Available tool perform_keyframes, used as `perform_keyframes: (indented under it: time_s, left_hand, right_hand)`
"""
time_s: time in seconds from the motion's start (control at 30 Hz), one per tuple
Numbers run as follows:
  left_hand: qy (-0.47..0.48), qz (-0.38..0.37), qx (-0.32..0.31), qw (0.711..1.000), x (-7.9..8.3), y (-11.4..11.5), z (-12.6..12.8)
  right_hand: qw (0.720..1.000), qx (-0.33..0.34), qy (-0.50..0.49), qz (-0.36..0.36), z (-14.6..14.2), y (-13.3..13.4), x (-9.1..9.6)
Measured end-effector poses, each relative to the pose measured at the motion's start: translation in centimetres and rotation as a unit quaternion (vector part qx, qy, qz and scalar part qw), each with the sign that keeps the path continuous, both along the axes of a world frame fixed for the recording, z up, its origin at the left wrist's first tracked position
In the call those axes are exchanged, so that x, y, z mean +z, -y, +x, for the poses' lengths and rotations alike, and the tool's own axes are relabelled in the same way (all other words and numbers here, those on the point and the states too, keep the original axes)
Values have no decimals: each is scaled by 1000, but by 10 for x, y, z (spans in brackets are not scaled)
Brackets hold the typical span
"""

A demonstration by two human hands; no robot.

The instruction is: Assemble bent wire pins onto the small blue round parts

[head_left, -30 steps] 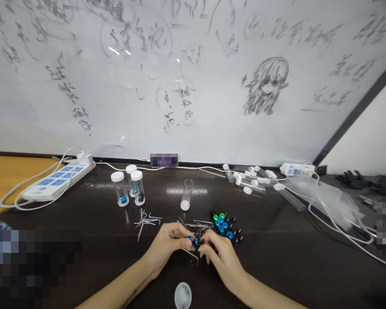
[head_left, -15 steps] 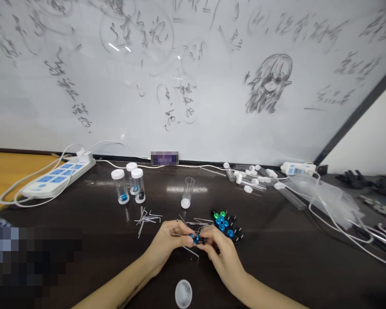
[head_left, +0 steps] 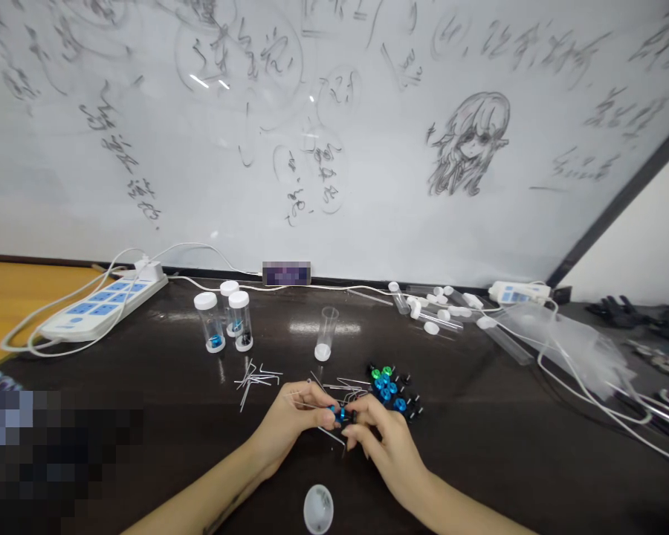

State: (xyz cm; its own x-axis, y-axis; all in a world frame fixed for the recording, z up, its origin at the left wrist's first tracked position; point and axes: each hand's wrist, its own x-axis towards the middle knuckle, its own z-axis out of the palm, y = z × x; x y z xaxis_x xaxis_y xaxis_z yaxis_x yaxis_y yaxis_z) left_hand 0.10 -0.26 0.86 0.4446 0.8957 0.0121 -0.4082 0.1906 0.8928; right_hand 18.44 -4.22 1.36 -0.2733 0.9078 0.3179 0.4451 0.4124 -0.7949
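Note:
My left hand (head_left: 296, 407) is closed in a pinch around a small blue part (head_left: 342, 414) with a black end (head_left: 351, 417). A thin metal rod also runs through its fingers; its far end is hidden. My right hand (head_left: 387, 435) is beside the black end, with its thumb and index finger parted around it; I cannot tell whether a fingertip still touches. Beneath and behind the hands lie thin bent hex keys (head_left: 343, 385). To the right is a pile of blue parts (head_left: 386, 388), green parts (head_left: 375, 374) and black screws (head_left: 415, 407).
A capless clear tube (head_left: 328, 334) stands ahead. Capped tubes (head_left: 209, 323) holding small parts are at left, near more hex keys (head_left: 255, 379). A white cap (head_left: 318, 510) lies in front. White caps and tubes (head_left: 438, 306), a plastic bag (head_left: 557, 338) and power strips (head_left: 103, 301) line the back.
My right thumb has dropped slightly away from the black end, widening the gap to the index finger. My left hand keeps its pinch, and the view has shifted a little.

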Motion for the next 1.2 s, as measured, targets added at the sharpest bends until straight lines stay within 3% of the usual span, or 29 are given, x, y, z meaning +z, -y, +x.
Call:
perform_keyframes:
  time_s: [0.47,0.73,1.0,1.2]
  left_hand:
    - [-11,10,1,1000,0,1,1]
    - [-17,14,27,999,0,-1,0]
    - [-9,-6,12,1000,1,0,1]
    - [-9,14,15,1000,0,-1,1]
  right_hand:
    - [998,23,40,-34,-2,-4,2]
    - [998,-35,12,47,1,-8,-5]
    - [1000,-9,17,-9,2,-6,2]
    - [998,-30,-6,48,1,-7,-2]
